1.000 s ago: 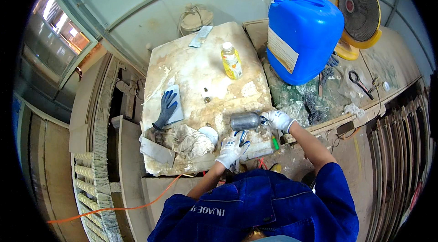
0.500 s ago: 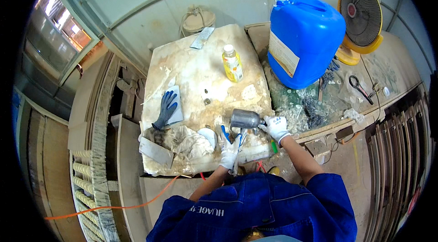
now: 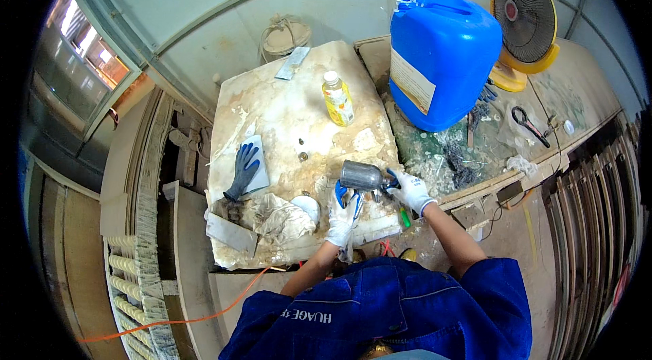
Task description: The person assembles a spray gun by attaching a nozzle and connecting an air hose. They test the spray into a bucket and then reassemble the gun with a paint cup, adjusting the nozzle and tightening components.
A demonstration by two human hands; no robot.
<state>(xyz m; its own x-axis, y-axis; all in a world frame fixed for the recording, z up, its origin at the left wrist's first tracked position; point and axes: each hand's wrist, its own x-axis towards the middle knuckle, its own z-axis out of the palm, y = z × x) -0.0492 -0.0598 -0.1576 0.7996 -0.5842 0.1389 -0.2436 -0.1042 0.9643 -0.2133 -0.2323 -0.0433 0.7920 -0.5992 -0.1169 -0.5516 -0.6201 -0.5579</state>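
Note:
My right hand [image 3: 409, 190], in a white glove with blue-coated fingers, is closed round the narrow end of what looks like a spray gun. Its grey metal cup [image 3: 360, 175] lies sideways above the near edge of the worktable, pointing left. Just below the cup is my left hand [image 3: 341, 216], gloved the same way. Its fingers and thumb are curved apart, with a gap between them; the fingertips reach the cup's underside, and whether they touch it I cannot tell. The gun's fittings are partly hidden by both gloves.
A yellow-labelled bottle [image 3: 337, 99] stands on the stained white tabletop [image 3: 272, 109]. On its left lie a grey-blue glove [image 3: 243, 171] and a crumpled cloth [image 3: 272, 216]. A big blue jerrycan [image 3: 441, 61] and a fan [image 3: 523, 17] stand right. An orange hose [image 3: 224, 309] crosses the lower left.
My left hand has moved up toward the cup, its fingers now close under it. The cup has shifted slightly left with my right hand still on it. The whole view has turned a little.

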